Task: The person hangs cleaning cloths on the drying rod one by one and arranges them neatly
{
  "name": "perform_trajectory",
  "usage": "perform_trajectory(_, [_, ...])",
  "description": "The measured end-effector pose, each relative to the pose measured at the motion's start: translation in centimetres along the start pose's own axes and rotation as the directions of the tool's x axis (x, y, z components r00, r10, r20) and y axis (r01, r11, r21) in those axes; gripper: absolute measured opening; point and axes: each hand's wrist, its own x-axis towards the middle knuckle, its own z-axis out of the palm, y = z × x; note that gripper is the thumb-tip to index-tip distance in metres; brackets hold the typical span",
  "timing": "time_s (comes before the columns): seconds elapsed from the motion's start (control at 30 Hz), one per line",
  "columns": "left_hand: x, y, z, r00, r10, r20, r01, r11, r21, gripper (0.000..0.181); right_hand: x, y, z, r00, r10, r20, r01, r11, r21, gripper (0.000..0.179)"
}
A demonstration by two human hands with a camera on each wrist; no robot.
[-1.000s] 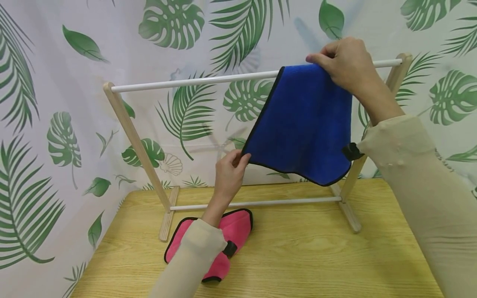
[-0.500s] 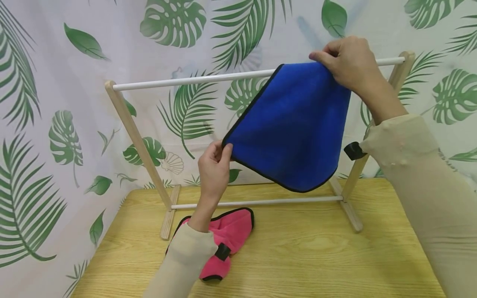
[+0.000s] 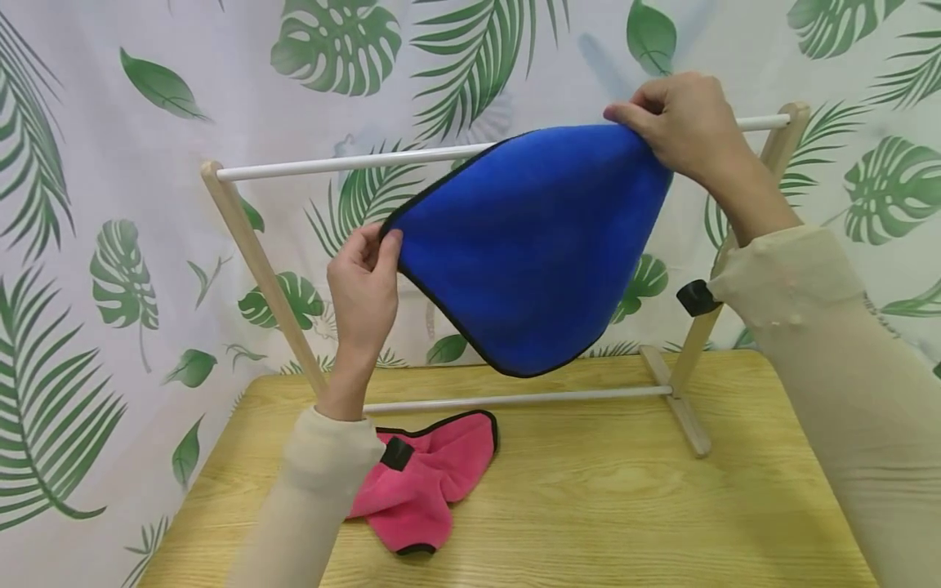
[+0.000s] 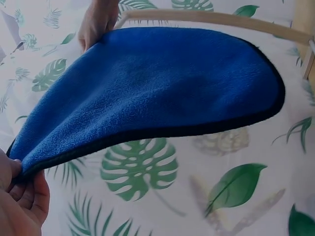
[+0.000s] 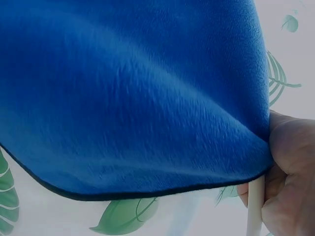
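Observation:
A blue towel (image 3: 522, 245) with black edging is stretched between my two hands, in front of a wooden drying rack's white top bar (image 3: 316, 167). My left hand (image 3: 363, 286) pinches its left corner, below the bar. Up at the bar, my right hand (image 3: 680, 126) grips the towel's upper right part. In the left wrist view the towel (image 4: 157, 83) spreads wide, with the left hand (image 4: 24, 196) at one corner. The right wrist view shows the right hand (image 5: 290, 172) holding the towel (image 5: 138, 108) beside the white bar (image 5: 255, 206).
A crumpled pink towel (image 3: 419, 490) with black edging lies on the wooden table (image 3: 603, 506), partly behind the left sleeve. The rack's right wooden leg (image 3: 694, 351) and lower white bar (image 3: 544, 399) stand behind. A leaf-patterned curtain (image 3: 169, 327) hangs at the back.
My left hand has moved left and up with its corner, spreading the blue towel wider to the left. My right hand stays at the bar. More of the pink towel shows.

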Motion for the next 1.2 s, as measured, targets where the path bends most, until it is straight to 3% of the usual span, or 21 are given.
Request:
perform_trajectory(0.33, [4.7, 1.7, -1.2, 0.998, 0.066, 0.009, -0.067, 0.989, 0.133, 0.018, -0.2, 0.3, -0.1, 0.998, -0.049, -0.037, 0.05, 0.998, 0.032, 0.046])
perform_trajectory(0.57, [7.7, 3.4, -1.6, 0.992, 0.115, 0.043, -0.123, 0.956, 0.268, 0.022, -0.5, 0.3, -0.1, 0.998, -0.042, -0.036, 0.044, 0.996, 0.073, 0.046])
perform_trajectory(0.7, [9.4, 3.6, -1.8, 0.988, 0.145, 0.051, -0.153, 0.935, 0.319, 0.023, -0.6, 0.3, 0.0, 0.999, -0.039, -0.031, 0.041, 0.996, 0.078, 0.047])
perform_trajectory(1.2, [12.5, 3.3, -1.4, 0.989, 0.137, 0.061, -0.15, 0.877, 0.456, 0.025, -1.0, 0.2, -0.3, 0.999, -0.054, 0.002, 0.054, 0.995, 0.081, 0.047])
